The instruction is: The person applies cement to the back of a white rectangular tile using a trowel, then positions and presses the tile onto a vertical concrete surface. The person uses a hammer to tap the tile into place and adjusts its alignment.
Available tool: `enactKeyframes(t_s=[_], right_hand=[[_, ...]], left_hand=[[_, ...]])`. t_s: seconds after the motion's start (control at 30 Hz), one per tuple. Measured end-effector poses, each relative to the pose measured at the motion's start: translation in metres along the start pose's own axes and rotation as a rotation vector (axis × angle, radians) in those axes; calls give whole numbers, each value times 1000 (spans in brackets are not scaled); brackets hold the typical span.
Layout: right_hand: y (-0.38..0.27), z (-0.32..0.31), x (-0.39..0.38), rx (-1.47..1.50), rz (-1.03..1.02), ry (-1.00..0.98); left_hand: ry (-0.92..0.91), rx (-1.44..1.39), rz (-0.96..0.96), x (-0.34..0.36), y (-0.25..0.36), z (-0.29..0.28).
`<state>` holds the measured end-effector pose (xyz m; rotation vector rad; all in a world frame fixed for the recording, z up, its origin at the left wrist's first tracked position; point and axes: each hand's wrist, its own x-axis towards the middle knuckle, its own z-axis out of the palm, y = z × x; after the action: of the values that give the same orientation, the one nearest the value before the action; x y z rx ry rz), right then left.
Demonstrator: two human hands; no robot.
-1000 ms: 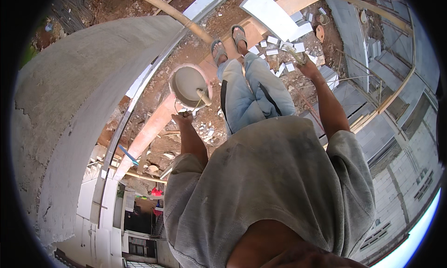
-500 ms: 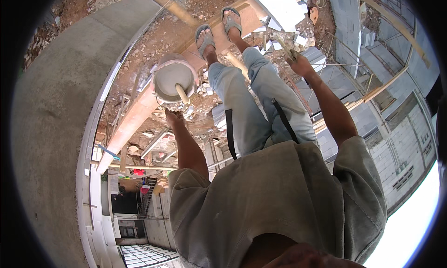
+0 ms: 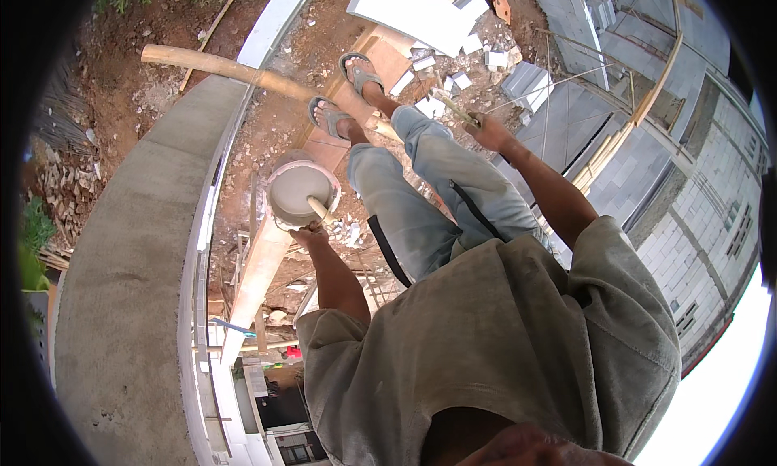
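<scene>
My left hand (image 3: pixel 310 238) grips the handle of a bucket (image 3: pixel 277 215) of smooth grey wet mix, with a pale short handle (image 3: pixel 317 207) sticking out of it. My right hand (image 3: pixel 491 132) is closed round a pale stick-like tool (image 3: pixel 453 108) held out beside my right leg; its far end is too small to make out. My sandalled feet (image 3: pixel 340 102) stand on a narrow wooden plank (image 3: pixel 325 153), near a bamboo pole (image 3: pixel 206 61).
A curved rendered grey wall (image 3: pixel 121 304) runs down the left. Broken white blocks (image 3: pixel 461 81) and a large white slab (image 3: pixel 405 17) lie on rubble-strewn soil ahead. Scaffold poles (image 3: pixel 660 85) and an unplastered block wall (image 3: pixel 696 247) are on the right. Far below is open construction ground.
The view has shifted, with soil and plants appearing at the left. My feet and both hands, still holding the bucket and tool, appear further left in the picture.
</scene>
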<state>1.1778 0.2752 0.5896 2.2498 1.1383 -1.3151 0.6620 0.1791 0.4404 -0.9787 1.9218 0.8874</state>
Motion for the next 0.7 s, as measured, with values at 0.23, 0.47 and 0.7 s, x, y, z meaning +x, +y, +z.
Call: enactKeyframes(t_s=[0.23,0.47,0.7], right_hand=[[68,3,-34,73,169,121],[118,22,-65,24,311,-123],[103,44,-60,185,389,-173]], left_hand=[[167,268,168,-11,13,-1],[121,337,298,-118,-3,58],[-271,684,342,-235,-52,163]])
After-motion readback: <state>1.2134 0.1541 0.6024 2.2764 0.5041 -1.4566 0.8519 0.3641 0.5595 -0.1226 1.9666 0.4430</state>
